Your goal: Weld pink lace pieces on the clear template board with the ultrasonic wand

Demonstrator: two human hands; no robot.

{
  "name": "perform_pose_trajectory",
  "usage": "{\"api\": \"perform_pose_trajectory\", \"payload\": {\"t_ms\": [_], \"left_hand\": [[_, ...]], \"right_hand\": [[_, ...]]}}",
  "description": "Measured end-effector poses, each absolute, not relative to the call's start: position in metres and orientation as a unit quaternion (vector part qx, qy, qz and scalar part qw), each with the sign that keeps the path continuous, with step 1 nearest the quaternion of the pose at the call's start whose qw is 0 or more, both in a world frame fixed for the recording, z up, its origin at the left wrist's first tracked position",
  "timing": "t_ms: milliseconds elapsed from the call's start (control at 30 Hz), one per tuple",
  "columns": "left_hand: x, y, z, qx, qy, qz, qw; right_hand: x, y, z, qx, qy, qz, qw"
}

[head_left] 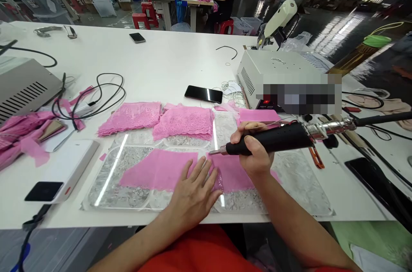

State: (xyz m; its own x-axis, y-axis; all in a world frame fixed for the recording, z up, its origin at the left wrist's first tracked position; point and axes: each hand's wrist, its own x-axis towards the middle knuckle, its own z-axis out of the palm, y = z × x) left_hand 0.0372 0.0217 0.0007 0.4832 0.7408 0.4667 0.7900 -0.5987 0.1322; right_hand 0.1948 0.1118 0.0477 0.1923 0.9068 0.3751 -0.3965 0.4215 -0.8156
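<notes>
Fabric (170, 171) on mat (299, 182), lace stacks (185, 122) behind, phone (203, 94) beyond

Past the pink lace stacks (185, 121) and black phone (203, 94), which block the straight way, the white table (170, 61) leaves my left hand (193, 192) wide room. Looped cable (110, 74) lies across the left; my black tool (281, 138) and the grey box (283, 64) bar the right, and on the box's far side I can't judge the gap

Mid-frame, the left hand (195, 192) lies spread on pink fabric (154, 171); the right hand (259, 158) grips a black-handled, metal-tipped tool (273, 138), tip at the fabric's upper edge. Folded pink lace (185, 121) and a black smartphone (203, 94) lie above, a grey equipment box (283, 64) upper right.
</notes>
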Motion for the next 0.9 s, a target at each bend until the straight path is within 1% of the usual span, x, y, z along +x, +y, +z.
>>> {"api": "perform_pose_trajectory", "payload": {"t_ms": [633,900], "left_hand": [[0.0383,0.0215,0.0009,-0.859,-0.453,-0.233,0.044],[0.0378,0.0221,0.0006,-0.86,-0.453,-0.232,0.044]], "right_hand": [[0.1916,0.1121,0.0475,-0.282,-0.456,0.453,0.712],[0.1892,0.1115,0.0488,-0.284,-0.477,0.452,0.698]]}}
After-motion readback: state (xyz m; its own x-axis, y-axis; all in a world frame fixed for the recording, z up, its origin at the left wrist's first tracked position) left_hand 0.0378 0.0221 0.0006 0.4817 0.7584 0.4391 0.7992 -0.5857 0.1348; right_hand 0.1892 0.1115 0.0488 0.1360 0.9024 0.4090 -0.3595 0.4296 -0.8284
